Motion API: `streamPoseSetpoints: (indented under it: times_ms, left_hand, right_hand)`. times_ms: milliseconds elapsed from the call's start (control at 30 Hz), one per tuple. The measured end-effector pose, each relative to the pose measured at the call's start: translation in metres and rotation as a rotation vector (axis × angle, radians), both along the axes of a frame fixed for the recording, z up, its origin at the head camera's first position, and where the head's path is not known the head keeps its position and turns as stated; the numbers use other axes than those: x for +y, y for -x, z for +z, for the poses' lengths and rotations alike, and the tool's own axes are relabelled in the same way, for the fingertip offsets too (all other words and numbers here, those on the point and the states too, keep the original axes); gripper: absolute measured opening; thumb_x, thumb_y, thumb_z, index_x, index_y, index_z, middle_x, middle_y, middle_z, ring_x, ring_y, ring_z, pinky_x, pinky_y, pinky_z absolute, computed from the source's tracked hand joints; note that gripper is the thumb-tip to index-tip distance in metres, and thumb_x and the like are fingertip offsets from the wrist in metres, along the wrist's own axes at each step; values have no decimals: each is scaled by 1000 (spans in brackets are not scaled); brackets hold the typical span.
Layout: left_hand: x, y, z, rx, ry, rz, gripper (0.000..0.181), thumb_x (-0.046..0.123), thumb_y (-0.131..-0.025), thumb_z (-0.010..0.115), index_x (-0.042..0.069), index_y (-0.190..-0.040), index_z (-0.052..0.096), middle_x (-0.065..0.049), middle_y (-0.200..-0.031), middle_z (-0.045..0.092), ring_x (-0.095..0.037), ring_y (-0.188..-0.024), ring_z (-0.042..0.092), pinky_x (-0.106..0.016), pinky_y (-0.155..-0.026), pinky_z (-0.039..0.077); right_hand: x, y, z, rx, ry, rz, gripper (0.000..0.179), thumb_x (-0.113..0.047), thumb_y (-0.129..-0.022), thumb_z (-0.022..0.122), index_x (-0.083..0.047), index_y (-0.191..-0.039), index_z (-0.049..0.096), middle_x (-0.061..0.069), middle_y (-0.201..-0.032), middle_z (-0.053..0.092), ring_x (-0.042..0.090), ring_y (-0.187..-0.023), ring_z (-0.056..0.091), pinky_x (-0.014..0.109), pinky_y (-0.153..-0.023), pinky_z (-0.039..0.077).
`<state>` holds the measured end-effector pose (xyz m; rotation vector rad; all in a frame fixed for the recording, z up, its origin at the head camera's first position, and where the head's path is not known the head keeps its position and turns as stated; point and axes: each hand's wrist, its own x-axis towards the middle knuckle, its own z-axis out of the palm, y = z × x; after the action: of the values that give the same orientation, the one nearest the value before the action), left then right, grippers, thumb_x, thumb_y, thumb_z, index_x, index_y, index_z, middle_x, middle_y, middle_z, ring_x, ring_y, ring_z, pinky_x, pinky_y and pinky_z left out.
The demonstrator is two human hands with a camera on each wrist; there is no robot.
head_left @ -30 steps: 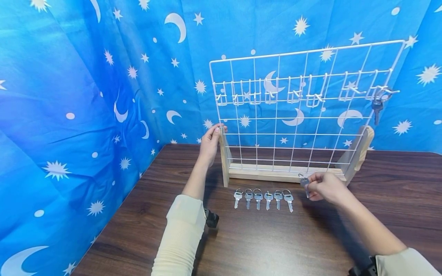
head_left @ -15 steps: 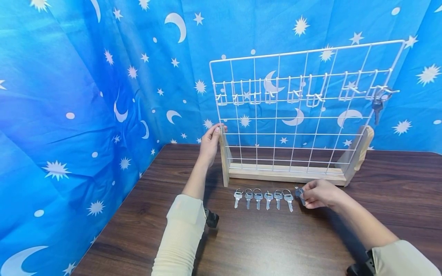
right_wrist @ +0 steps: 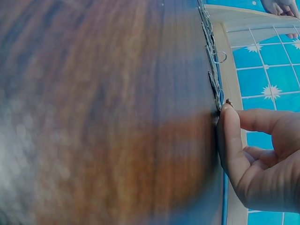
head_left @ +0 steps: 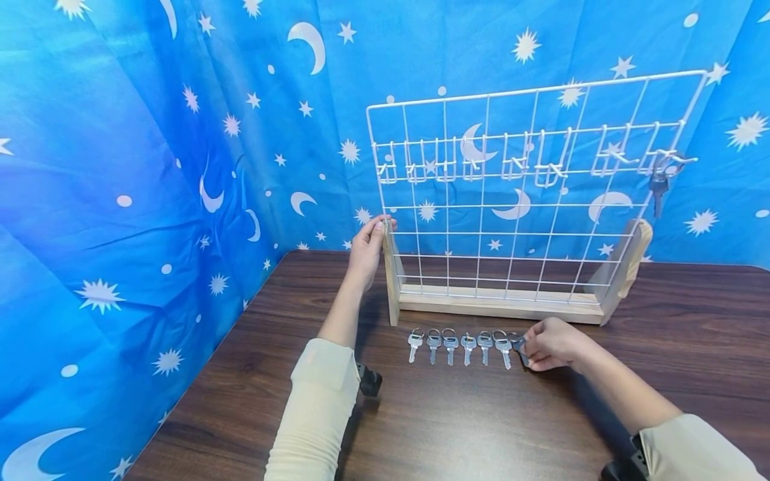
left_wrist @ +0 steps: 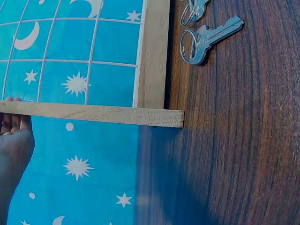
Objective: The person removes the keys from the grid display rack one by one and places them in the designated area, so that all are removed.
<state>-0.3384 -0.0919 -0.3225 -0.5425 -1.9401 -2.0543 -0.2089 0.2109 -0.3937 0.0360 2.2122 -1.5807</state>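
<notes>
My left hand [head_left: 364,254] holds the top of the left wooden upright [head_left: 392,287] of a white wire grid rack [head_left: 479,233]. In the left wrist view, its fingers curl over that wooden piece [left_wrist: 93,112]. My right hand [head_left: 556,344] is low at the tabletop, pinching a key [head_left: 521,353] with a ring at the right end of a row of keys. Several silver keys, one of them the leftmost key [head_left: 415,347], lie in that row before the rack's base, rings toward the rack. Thumb and index finger of the right hand [right_wrist: 262,164] nearly hide the pinched key in the right wrist view.
Several white hooks [head_left: 549,175] hang along the grid's upper part. On the rightmost hook hangs a bunch of keys [head_left: 659,180]. The rack's wooden base bar [head_left: 499,306] stands on the dark wood table [head_left: 445,427]. A blue star-patterned cloth [head_left: 325,133] rises behind and at the left.
My right hand has come down and left with the key, from in front of the rack's base to the tabletop beside the row's last key. The left hand stays in place.
</notes>
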Motion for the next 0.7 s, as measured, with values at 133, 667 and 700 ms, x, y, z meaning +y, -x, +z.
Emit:
streamPoseSetpoints:
  times_ms: [133, 667, 700]
  left_hand:
    - [0, -3, 3, -9, 5, -12, 36, 16, -101, 39, -7, -125, 50, -23, -121, 56, -28, -115, 52, -30, -98, 40]
    - [1, -2, 1, -12, 14, 17, 36, 19, -101, 40, -5, -125, 51, -20, -120, 57, -26, -114, 53, -31, -98, 40]
    - [1, -1, 1, -8, 12, 17, 37, 19, -101, 40, -6, -125, 50, -20, -120, 57, -26, -114, 54, -31, -98, 40]
  right_hand:
    - [0, 0, 0, -7, 1, -10, 6, 8, -80, 49, 8, -86, 52, 6, -64, 55, 11, -56, 57, 22, -55, 53]
    - [-2, 1, 0, 29, -74, -23, 7, 9, -79, 50, 3, -79, 48, 6, -63, 55, 11, -53, 57, 23, -50, 51]
    - [-2, 1, 0, 28, -76, -24, 7, 9, -79, 51, 3, -79, 48, 6, -62, 54, 11, -52, 57, 23, -50, 51]
